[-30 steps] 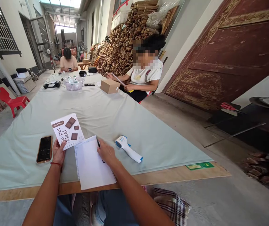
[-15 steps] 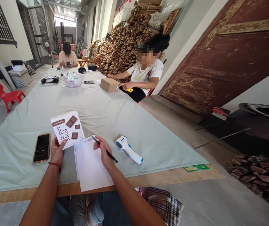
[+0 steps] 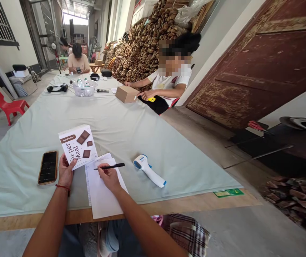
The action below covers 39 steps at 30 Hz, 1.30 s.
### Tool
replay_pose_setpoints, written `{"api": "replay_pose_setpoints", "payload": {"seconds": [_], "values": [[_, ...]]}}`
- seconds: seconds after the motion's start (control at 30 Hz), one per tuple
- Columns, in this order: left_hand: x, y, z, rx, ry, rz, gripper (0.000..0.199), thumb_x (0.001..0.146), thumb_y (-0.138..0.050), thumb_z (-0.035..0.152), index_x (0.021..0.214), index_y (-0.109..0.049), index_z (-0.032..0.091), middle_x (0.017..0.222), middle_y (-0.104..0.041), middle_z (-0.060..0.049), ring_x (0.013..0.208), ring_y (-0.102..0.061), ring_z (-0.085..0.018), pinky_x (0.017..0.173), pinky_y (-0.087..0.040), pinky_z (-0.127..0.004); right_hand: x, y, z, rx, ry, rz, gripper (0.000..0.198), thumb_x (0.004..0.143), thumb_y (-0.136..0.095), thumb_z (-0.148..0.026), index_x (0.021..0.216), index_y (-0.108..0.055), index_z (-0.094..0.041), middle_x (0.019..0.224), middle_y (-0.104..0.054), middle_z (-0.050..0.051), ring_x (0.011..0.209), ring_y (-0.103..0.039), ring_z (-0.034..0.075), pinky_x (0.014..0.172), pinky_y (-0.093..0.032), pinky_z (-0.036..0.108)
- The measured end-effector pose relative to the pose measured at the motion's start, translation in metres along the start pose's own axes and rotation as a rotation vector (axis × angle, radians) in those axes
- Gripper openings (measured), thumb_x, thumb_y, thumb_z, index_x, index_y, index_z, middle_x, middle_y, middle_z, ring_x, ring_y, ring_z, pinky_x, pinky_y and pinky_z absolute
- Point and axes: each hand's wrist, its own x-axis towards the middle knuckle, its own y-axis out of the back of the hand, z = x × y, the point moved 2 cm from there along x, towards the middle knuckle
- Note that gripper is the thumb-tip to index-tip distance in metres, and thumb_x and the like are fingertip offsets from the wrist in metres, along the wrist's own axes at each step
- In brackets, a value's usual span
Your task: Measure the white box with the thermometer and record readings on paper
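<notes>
My left hand [image 3: 66,170] is closed on the lower edge of a white box [image 3: 74,144] printed "NutriMotion" with brown squares, tilted up towards me. Between the fingers of my right hand [image 3: 110,177] is a black pen [image 3: 115,166], its tip pointing left at the top of the paper. That white sheet of paper [image 3: 103,203] lies at the table's front edge, partly covered by my right hand and forearm. A phone [image 3: 48,167] with a dark screen rests left of my left hand. Right of the paper lies a white and blue infrared thermometer [image 3: 149,171].
On the cloth-covered table [image 3: 110,121] stand a clear bowl [image 3: 84,90] with bottles and a cardboard box [image 3: 126,94]. A co-worker [image 3: 170,76] sits at the right side, another person [image 3: 78,62] at the far end. A red chair [image 3: 5,103] stands at left.
My right hand has moved left over the paper, and the pen has turned so its tip points left at the sheet. My left hand keeps the box in nearly the same place.
</notes>
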Motion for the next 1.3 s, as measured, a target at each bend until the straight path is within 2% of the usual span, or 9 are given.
{"api": "replay_pose_setpoints", "payload": {"seconds": [0.33, 0.47, 0.6, 0.8, 1.03, 1.2, 1.3], "values": [[-0.001, 0.002, 0.001, -0.029, 0.02, -0.003, 0.06, 0.057, -0.089, 0.027, 0.109, -0.061, 0.023, 0.115, -0.068, -0.004, 0.106, -0.063, -0.021, 0.093, -0.051, -0.035, 0.0, 0.003, -0.005, -0.022, 0.003, 0.097, 0.016, 0.062, -0.061, -0.036, 0.07, -0.059, -0.022, 0.057, -0.054, -0.003, 0.051, -0.046, 0.012, 0.047, -0.038, 0.025], [-0.003, 0.005, 0.006, -0.142, 0.057, -0.024, 0.057, 0.062, -0.086, 0.039, 0.111, -0.062, 0.026, 0.117, -0.068, -0.004, 0.105, -0.065, -0.022, 0.087, -0.055, -0.035, 0.0, 0.004, -0.005, -0.036, 0.001, 0.129, 0.015, 0.061, -0.061, -0.035, 0.07, -0.058, -0.023, 0.056, -0.053, -0.004, 0.05, -0.045, 0.012, 0.046, -0.037, 0.024], [-0.005, 0.003, 0.012, -0.16, 0.066, 0.016, 0.065, 0.061, -0.087, 0.037, 0.119, -0.059, 0.033, 0.124, -0.065, -0.003, 0.109, -0.063, -0.022, 0.08, -0.057, -0.03, 0.0, 0.003, -0.003, -0.041, -0.047, 0.093, 0.017, 0.061, -0.063, -0.036, 0.069, -0.058, -0.022, 0.054, -0.052, -0.004, 0.049, -0.044, 0.012, 0.046, -0.036, 0.025], [-0.008, -0.005, 0.012, -0.128, 0.06, -0.035, 0.072, 0.059, -0.088, 0.029, 0.124, -0.056, 0.033, 0.133, -0.06, -0.004, 0.115, -0.06, -0.022, 0.082, -0.055, -0.028, -0.002, -0.002, -0.007, -0.041, 0.012, -0.038, 0.016, 0.062, -0.064, -0.036, 0.069, -0.059, -0.022, 0.057, -0.052, -0.004, 0.051, -0.043, 0.011, 0.048, -0.036, 0.025], [-0.007, -0.004, 0.008, -0.102, 0.081, -0.09, 0.075, 0.063, -0.085, 0.029, 0.129, -0.051, 0.036, 0.14, -0.054, -0.003, 0.12, -0.057, -0.023, 0.093, -0.053, -0.034, 0.001, -0.008, -0.023, -0.014, 0.031, -0.029, 0.015, 0.066, -0.063, -0.034, 0.075, -0.062, -0.022, 0.061, -0.056, -0.003, 0.053, -0.047, 0.012, 0.05, -0.039, 0.025], [-0.006, -0.003, 0.004, -0.076, 0.105, -0.064, 0.074, 0.062, -0.086, 0.028, 0.127, -0.053, 0.033, 0.134, -0.058, -0.005, 0.116, -0.06, -0.024, 0.09, -0.055, -0.034, 0.003, -0.019, -0.01, -0.037, -0.038, 0.006, 0.016, 0.065, -0.062, -0.035, 0.073, -0.06, -0.022, 0.054, -0.053, -0.004, 0.049, -0.047, 0.012, 0.047, -0.039, 0.026], [-0.005, -0.002, 0.004, -0.114, 0.102, -0.064, 0.067, 0.063, -0.086, 0.031, 0.123, -0.056, 0.032, 0.132, -0.06, -0.005, 0.114, -0.061, -0.024, 0.088, -0.056, -0.034, 0.001, -0.014, -0.007, -0.047, -0.038, -0.029, 0.015, 0.065, -0.064, -0.035, 0.073, -0.061, -0.022, 0.057, -0.057, -0.003, 0.051, -0.05, 0.013, 0.049, -0.042, 0.027]]}}
